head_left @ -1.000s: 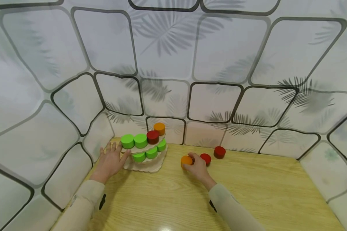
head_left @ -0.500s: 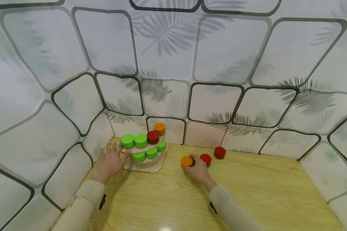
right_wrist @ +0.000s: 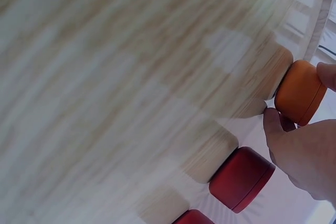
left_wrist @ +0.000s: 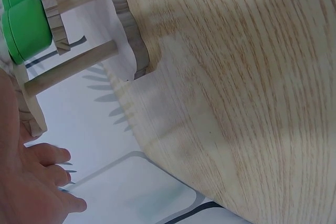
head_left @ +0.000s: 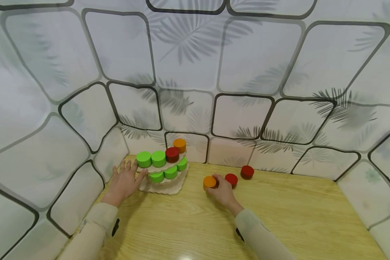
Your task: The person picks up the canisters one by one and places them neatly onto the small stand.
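My right hand [head_left: 224,191] pinches a small orange round tin [head_left: 209,182] between thumb and fingers. In the right wrist view this orange tin [right_wrist: 299,94] stands on the table with a seam near its top. Two red round tins, one closer [head_left: 231,179] and one farther [head_left: 247,172], stand just right of it. My left hand [head_left: 124,182] rests against the left edge of a scalloped, tiered wooden stand [head_left: 169,188], its fingers loosely extended. Green tins [head_left: 158,159], a red tin [head_left: 172,154] and an orange tin [head_left: 180,145] sit on the stand.
The wooden table [head_left: 195,224] is bounded by patterned white panels [head_left: 240,115] behind and at both sides. The stand is close to the back left corner. Wooden posts [left_wrist: 73,69] join its tiers in the left wrist view.
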### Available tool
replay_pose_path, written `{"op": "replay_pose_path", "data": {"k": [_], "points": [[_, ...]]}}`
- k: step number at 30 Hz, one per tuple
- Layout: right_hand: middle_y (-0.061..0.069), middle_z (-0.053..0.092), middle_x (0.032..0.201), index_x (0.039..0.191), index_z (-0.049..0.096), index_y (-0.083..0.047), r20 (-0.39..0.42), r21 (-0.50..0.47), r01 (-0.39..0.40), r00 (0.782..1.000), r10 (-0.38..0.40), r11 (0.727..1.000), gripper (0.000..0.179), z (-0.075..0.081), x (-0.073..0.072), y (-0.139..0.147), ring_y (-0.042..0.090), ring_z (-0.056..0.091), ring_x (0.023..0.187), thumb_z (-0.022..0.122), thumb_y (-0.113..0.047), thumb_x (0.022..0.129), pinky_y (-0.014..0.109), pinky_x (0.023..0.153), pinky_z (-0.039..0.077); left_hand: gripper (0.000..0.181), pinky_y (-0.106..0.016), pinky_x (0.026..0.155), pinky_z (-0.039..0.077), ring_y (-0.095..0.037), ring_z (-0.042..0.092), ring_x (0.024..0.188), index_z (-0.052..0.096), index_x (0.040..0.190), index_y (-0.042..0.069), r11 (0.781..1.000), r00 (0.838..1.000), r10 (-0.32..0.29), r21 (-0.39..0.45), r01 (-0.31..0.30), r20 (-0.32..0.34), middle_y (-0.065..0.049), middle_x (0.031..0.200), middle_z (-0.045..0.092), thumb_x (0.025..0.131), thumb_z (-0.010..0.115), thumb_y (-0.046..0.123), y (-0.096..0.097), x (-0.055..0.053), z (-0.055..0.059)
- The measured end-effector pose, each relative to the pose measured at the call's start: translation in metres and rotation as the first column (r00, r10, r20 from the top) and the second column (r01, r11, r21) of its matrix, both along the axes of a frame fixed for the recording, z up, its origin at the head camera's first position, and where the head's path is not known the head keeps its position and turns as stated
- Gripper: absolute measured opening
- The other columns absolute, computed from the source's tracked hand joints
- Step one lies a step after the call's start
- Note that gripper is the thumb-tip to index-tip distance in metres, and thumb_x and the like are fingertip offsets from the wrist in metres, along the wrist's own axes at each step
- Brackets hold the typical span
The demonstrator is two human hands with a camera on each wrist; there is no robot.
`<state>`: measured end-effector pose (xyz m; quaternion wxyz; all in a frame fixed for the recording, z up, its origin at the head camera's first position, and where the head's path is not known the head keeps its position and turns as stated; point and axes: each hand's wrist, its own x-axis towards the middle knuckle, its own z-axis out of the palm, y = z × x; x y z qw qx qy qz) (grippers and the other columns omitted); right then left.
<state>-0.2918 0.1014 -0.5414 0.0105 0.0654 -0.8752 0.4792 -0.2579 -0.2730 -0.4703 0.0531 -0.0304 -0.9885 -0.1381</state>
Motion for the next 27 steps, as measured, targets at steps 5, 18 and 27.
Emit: {"op": "replay_pose_path", "data": {"k": [5, 18, 27], "points": [[0.024, 0.067, 0.136, 0.143, 0.057, 0.008, 0.001, -0.006, -0.016, 1.0, 0.016, 1.0, 0.065, 0.0, 0.0, -0.003, 0.036, 0.065, 0.124, 0.083, -0.006, 0.085, 0.053, 0.11, 0.052, 0.081, -0.084, 0.118, 0.012, -0.063, 0.019, 0.153, 0.034, 0.16, -0.008, 1.0, 1.0, 0.003, -0.004, -0.003, -0.009, -0.043, 0.161, 0.032, 0.113, 0.029, 0.058, 0.001, 0.0, 0.0], [0.024, 0.068, 0.134, 0.142, 0.058, 0.008, -0.029, 0.042, -0.077, 0.997, 0.078, 0.996, 0.067, 0.006, 0.0, -0.017, 0.036, 0.066, 0.121, 0.086, -0.012, 0.085, 0.053, 0.107, 0.054, 0.083, -0.083, 0.118, 0.011, -0.063, 0.018, 0.154, 0.034, 0.16, -0.008, 1.0, 1.0, 0.012, 0.001, -0.012, -0.007, -0.043, 0.161, 0.032, 0.113, 0.028, 0.059, 0.002, -0.001, -0.001], [0.025, 0.067, 0.136, 0.142, 0.058, 0.007, -0.022, 0.03, -0.123, 0.992, 0.123, 0.992, 0.066, 0.011, 0.0, -0.029, 0.037, 0.066, 0.124, 0.086, -0.012, 0.086, 0.053, 0.108, 0.053, 0.082, -0.084, 0.117, 0.013, -0.063, 0.019, 0.153, 0.035, 0.16, -0.008, 1.0, 1.0, 0.014, -0.004, -0.014, -0.011, -0.043, 0.16, 0.033, 0.113, 0.029, 0.058, 0.004, 0.0, 0.0]]}}
